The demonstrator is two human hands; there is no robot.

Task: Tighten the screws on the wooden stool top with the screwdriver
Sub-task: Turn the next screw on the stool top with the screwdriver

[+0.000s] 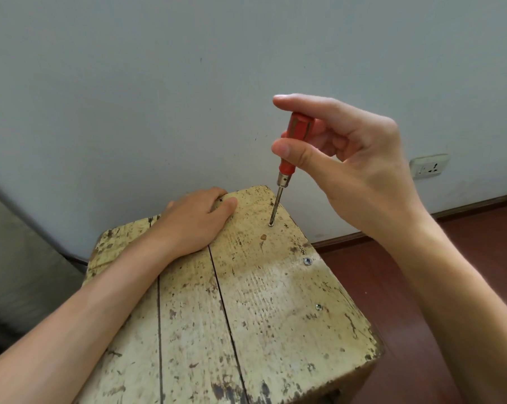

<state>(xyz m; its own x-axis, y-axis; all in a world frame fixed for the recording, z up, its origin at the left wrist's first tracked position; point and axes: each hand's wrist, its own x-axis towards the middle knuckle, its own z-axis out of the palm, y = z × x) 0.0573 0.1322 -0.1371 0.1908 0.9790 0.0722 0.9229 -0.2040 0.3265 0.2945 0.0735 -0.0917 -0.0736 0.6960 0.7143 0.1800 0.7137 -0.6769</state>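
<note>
Pale grey wall [159, 83] filled the upper half of the view. A dark red floor [421, 287] was seen at four o'clock, edged by a brown skirting board [479, 204]. A white socket [428, 166] was mounted low on the wall at three o'clock. A grey, blurred surface [19, 258] at eight o'clock could not be identified.

A worn wooden stool top [275, 301], made of cream-painted planks, was spread from the centre down to six o'clock.

The red-handled screwdriver [293, 141] was held nearly upright by the right hand [357, 158]. Its handle was pinched between the thumb and curled fingers, and the index finger was stretched over the handle's end. Its metal tip was set in a screw [271, 225] at about one o'clock on the stool top, near the far right edge. A second screw [307, 261] and a third screw [318, 307] were seen along the right edge, at about two and three o'clock.

The left hand [196, 220] was laid palm down at twelve o'clock on the stool top. Its fingers were curled over the far edge in a grip, and its thumb was pressed flat on the wood.
</note>
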